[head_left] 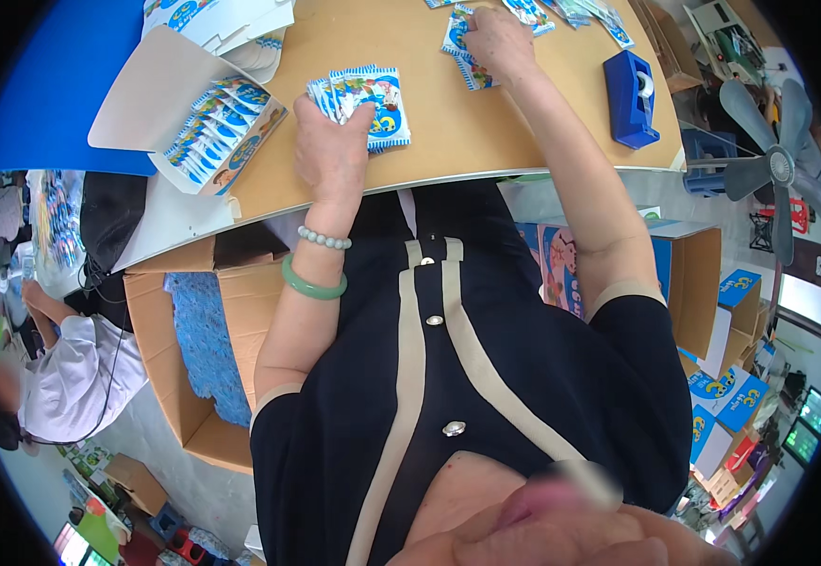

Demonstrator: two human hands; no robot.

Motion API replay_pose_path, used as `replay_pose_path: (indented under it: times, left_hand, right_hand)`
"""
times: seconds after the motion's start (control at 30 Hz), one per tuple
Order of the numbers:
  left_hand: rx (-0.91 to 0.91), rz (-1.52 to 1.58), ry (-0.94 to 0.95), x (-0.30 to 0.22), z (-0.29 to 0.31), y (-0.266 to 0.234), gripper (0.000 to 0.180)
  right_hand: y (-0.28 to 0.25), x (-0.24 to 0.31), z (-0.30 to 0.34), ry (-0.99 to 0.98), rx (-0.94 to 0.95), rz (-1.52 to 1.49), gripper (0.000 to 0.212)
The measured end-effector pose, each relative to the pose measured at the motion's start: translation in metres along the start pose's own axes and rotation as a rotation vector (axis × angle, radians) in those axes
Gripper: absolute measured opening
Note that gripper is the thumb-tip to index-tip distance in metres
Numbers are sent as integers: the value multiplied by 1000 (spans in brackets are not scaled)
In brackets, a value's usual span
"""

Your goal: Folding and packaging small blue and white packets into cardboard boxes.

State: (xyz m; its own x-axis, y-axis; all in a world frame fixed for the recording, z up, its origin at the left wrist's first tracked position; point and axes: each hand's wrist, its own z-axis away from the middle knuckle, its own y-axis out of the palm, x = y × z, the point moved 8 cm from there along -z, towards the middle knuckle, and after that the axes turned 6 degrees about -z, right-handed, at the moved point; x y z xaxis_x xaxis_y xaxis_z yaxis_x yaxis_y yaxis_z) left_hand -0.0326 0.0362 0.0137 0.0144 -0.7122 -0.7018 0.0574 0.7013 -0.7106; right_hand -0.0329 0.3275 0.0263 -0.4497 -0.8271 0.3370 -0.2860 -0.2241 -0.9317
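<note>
My left hand [330, 156] is closed around a stack of small blue-and-white sachets [388, 106], thumb across the front one, near the table's edge. Farther off and to the right, my right hand [502, 45] bends its fingers over a few loose sachets [476, 74] of the same kind; its fingertips are partly hidden against them. Left of my left hand stands a white carton [257, 151] with its lid flap raised. A row of these sachets [217, 127] fills it.
A blue tape dispenser [629, 102] stands at the table's right side. More sachets [608, 21] lie at the far edge, and flat white cartons [231, 24] at the far left. Below the table is an open cardboard box [160, 368]. A fan [780, 165] stands right; another person [80, 368] sits left.
</note>
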Motion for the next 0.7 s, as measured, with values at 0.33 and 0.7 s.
replay_pose_path:
  times: [0.33, 0.7]
  left_hand:
    - [-18, -9, 10, 5, 1, -3, 54]
    - [0, 23, 43, 0, -1, 2, 55]
  right_hand:
    - [-3, -8, -3, 141, 162, 309, 31]
    - [-36, -9, -23, -249, 378, -110, 17]
